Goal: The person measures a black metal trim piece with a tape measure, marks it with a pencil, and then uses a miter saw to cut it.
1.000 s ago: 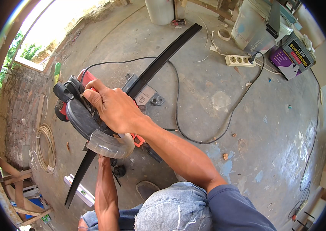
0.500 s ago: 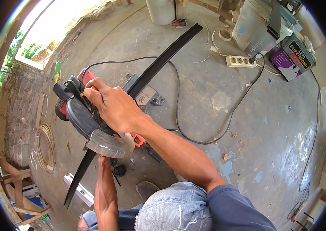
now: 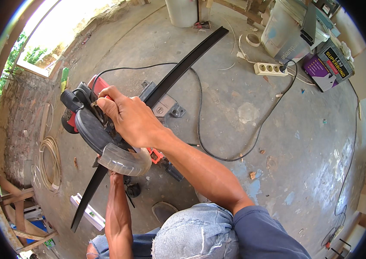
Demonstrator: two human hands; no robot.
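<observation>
A miter saw (image 3: 89,129) with a black blade housing and red parts stands on the floor left of centre. My right hand (image 3: 136,121) is wrapped round its handle, thumb toward the left. Its clear curved blade guard (image 3: 124,160) hangs low over a long black channel-shaped strip (image 3: 185,64), which lies slantwise across the grey saw base (image 3: 164,108). At the near side of the guard, my left hand (image 3: 116,178) is against or beside the strip; the guard hides its fingers. Where the blade meets the strip is also hidden.
A black power cord (image 3: 200,116) loops across the concrete floor to a white socket strip (image 3: 270,69). A purple-and-black box (image 3: 329,64) and a white bucket (image 3: 284,32) stand at far right. Left lie coiled cable (image 3: 50,164) and a white level (image 3: 89,212). My shoe (image 3: 164,211) is close by.
</observation>
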